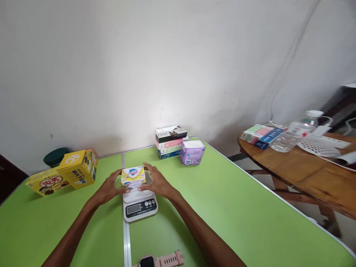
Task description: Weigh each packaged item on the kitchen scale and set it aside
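Observation:
A yellow and white soap box (134, 174) is held between my two hands over the platform of a white digital kitchen scale (141, 205). My left hand (110, 187) grips its left end and my right hand (158, 180) its right end, thumbs at the near side. Below the top box shows the front of what looks like another box, so there may be a stack. Whether the lowest part rests on the platform I cannot tell. The scale's display and buttons face me, and the display looks blank.
On the green table (222, 207) are yellow boxes (78, 168) and a dark green round item (55, 157) at left. Stacked flat boxes (171, 141) and a purple pack (192, 152) stand near the wall. A pink-strapped watch (169, 259) lies in front. A wooden table (306, 170) holds a bottle (297, 131).

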Tool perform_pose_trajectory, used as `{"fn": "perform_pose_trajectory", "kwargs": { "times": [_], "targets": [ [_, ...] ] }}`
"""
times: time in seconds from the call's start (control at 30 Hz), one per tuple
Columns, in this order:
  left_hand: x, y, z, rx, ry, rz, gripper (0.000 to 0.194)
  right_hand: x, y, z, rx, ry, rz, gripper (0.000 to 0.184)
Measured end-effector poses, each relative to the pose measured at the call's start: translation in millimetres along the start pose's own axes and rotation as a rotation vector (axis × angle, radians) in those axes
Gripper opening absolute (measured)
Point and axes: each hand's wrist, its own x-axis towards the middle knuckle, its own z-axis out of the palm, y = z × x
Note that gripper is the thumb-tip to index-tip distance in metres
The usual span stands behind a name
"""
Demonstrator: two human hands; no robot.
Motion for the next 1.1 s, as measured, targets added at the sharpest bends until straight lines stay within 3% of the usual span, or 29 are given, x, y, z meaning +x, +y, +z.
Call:
{"fn": "perform_pose_trajectory", "kwargs": {
  "times": [0.17, 0.33, 0.47, 0.6, 0.77, 0.93, 1.1],
  "targets": [
    [9.8, 5.6, -3.7, 0.031, -0.081, 0.009, 0.071, 12.2, -4.7, -1.0, -0.142, -0.044, -0.069, 0.064],
    [12.6, 15.5, -8.1, 0.142, -0.120, 0.069, 0.054, 12.0, 0.0, -3.6, -0.168, -0.017, -0.082, 0.057],
    [25.7, 38.1, -2.3, 0.205, -0.177, 0.137, 0.041, 11.3, -3.0, -25.6, -0.130, 0.015, -0.102, 0.049],
    [59.0, 69.8, 26.8, 0.200, -0.181, 0.237, 0.036, 8.9, 2.3, -71.8, -0.037, 0.102, -0.099, 0.054],
    [112.3, 91.2, 85.8, 0.109, -0.273, 0.269, 0.043, 5.4, 38.8, -115.7, 0.047, 0.202, -0.019, 0.050],
    [142.0, 74.7, 127.5, 0.041, -0.387, 0.219, 0.047, 2.8, 80.6, -109.3, 0.066, 0.321, 0.043, 0.054],
    [150.3, 54.8, 137.4, 0.014, -0.418, 0.138, 0.054, -5.8, 100.0, -83.3, -0.013, 0.535, 0.156, 0.064]
  ]
}}
